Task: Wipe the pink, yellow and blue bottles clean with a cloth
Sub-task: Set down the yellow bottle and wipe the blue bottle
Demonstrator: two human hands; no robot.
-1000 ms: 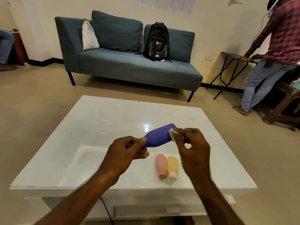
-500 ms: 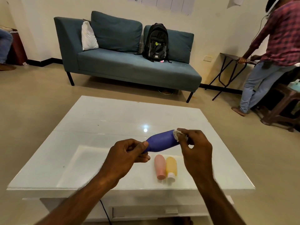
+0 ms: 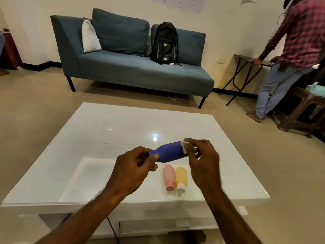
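My left hand (image 3: 135,169) grips the narrow cap end of the blue bottle (image 3: 169,152), which is held almost level above the white table (image 3: 98,147). My right hand (image 3: 202,160) pinches a small white cloth (image 3: 184,146) against the bottle's wide far end. The pink bottle (image 3: 169,177) and the yellow bottle (image 3: 181,178) lie side by side on the table just below, touching each other, caps toward me.
A blue sofa (image 3: 133,67) with a black backpack (image 3: 165,44) stands beyond the table. A person in a checked shirt (image 3: 295,41) leans on a folding table (image 3: 249,59) at the back right, near a brown stool (image 3: 304,110).
The blue bottle has sunk a little and lies flatter. My right hand with the cloth stays at its wide end. The pink and yellow bottles have not moved.
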